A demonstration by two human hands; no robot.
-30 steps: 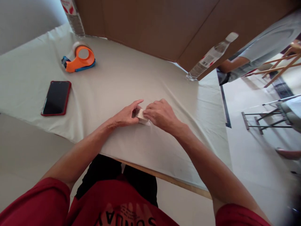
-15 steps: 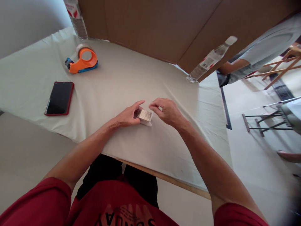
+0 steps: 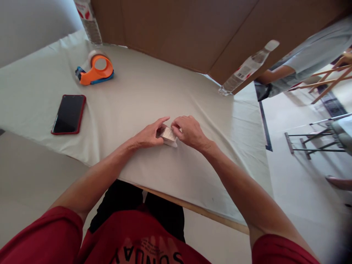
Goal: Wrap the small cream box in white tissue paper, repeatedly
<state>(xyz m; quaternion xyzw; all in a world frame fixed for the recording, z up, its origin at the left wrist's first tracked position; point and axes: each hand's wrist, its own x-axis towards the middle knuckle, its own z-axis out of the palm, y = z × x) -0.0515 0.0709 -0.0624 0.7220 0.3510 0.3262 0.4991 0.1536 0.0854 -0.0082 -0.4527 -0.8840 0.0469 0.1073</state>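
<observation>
Currently in Hand: Small Box, Pale, Between Two Bare Hands

Item 1. Small box (image 3: 168, 134), pale, with fine print or texture on its upper face, too small to read. It lies near the middle of the cloth-covered worktop (image 3: 143, 91), toward the near edge. A thin white piece (image 3: 173, 144) shows low at its near right side; whether this is part of the box cannot be told.

Item 2. Left hand (image 3: 148, 135). Its grip is closed around the left end of the box, thumb on the near side, index finger lifted clear.

Item 3. Right hand (image 3: 189, 130). Thumb and fingers are drawn together at the box's right end; whether this grip pinches anything cannot be told.

Stage. Handling appears midway: the box is steadied on the left, and its right end seems to be receiving the finer finger work. It is not yet set down free of the hands. Whether either end is fully closed cannot be seen.

Surroundings. Far left, an orange and blue tape dispenser (image 3: 95, 75); nearer, a dark-screened device (image 3: 68, 114) in a red case. Along the far side, a brown cardboard panel (image 3: 176, 29), with one clear bottle (image 3: 89, 24) at its left end and another bottle (image 3: 247, 68) at its right.
</observation>
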